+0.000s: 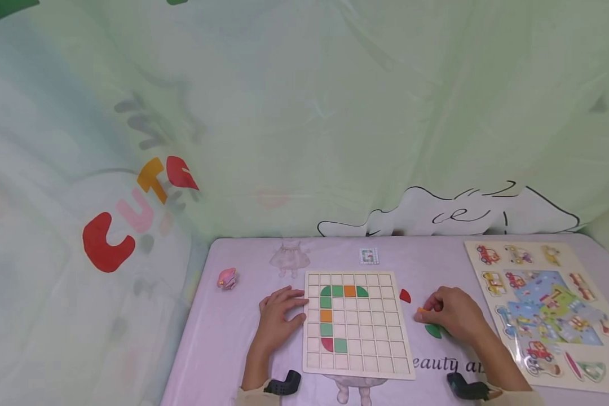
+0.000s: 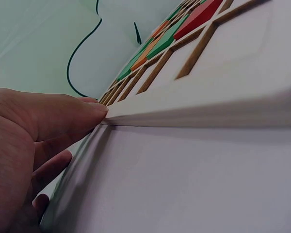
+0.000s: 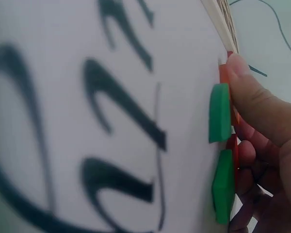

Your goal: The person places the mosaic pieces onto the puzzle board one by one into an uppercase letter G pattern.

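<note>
A white grid board (image 1: 362,332) lies flat, with green, orange and red tiles forming a bent line in its cells. My left hand (image 1: 279,316) rests at the board's left edge; in the left wrist view its fingertips (image 2: 99,112) touch the rim. To the right of the board, my right hand (image 1: 454,316) pinches an orange tile (image 1: 423,309) between thumb and fingers. A green rounded tile (image 1: 433,331) lies just under that hand, and a red rounded tile (image 1: 405,295) lies near the board. Two green tiles, one nearer the thumb (image 3: 220,114), show in the right wrist view.
Behind the board lies a small pattern card (image 1: 369,256). A pink toy figure (image 1: 227,278) sits at the back left. At the right is a large vehicle picture puzzle (image 1: 530,265). A curtain (image 1: 385,113) hangs behind the table.
</note>
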Available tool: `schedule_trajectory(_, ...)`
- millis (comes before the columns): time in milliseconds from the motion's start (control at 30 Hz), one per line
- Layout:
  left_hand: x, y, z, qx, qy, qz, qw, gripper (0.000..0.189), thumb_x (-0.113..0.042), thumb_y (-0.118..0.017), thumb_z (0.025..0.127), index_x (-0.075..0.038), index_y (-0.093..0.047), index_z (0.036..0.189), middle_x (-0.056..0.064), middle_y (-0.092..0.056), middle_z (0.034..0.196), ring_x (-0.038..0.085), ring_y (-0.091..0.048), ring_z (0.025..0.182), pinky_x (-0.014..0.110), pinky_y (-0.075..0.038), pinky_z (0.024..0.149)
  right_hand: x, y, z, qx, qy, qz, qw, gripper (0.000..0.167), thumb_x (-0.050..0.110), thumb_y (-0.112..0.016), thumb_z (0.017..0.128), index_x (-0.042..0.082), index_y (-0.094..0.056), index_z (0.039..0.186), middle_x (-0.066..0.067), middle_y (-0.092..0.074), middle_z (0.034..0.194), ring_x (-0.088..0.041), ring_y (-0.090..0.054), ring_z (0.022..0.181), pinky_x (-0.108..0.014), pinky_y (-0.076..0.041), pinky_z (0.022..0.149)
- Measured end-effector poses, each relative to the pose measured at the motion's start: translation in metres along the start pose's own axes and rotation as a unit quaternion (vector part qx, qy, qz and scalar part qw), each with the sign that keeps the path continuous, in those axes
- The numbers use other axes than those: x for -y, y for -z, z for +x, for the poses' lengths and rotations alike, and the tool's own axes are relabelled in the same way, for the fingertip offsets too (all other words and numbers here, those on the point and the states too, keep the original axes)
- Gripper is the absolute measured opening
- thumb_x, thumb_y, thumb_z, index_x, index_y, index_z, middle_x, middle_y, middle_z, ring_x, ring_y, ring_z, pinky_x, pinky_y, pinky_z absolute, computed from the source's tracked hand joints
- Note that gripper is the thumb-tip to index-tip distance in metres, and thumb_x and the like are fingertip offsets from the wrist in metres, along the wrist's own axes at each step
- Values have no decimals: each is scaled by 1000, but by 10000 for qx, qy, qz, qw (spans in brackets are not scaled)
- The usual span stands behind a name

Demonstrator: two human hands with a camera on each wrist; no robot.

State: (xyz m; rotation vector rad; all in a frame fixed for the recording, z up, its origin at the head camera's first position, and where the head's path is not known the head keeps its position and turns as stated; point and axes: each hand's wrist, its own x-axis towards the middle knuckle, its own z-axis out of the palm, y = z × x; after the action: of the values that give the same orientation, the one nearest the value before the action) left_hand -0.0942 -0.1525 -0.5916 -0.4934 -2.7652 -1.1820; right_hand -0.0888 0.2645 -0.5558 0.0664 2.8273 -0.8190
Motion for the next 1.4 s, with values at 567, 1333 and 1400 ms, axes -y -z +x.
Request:
schedule_trajectory(567,0,0,0,-23,-29,-24,10000,29,-16,-77,86,-21,-78,115,-2,-69,131,30,-48,140,64,-21,108,2,0,-6,-96,505,247,9984,30,40,-86,79,18,-66,83,3,-57,79,-15,-50,80,-25,-36,66)
schedule_trajectory(1333,1,0,1,-28,-67,16,10000,29,-17,-75,88,-19,-78,116,0,-69,132,31,-49,140,64,-23,108,70,-26,-10,1382,1500,1733,9635,17,16,-81,86,15,-75,102,4,-70,90,-9,-61,79,-20,-54,74)
schedule_trajectory(1400,2,0,1,-16,-60,13,10000,29,-17,-75,88,-19,-77,117,0,-69,132,31,-48,141,64,-23,108,75,-31,-9,1534,1498,1813,9598,16,17,-81,85,16,-74,100,3,-69,87,-10,-62,78,-20,-54,72)
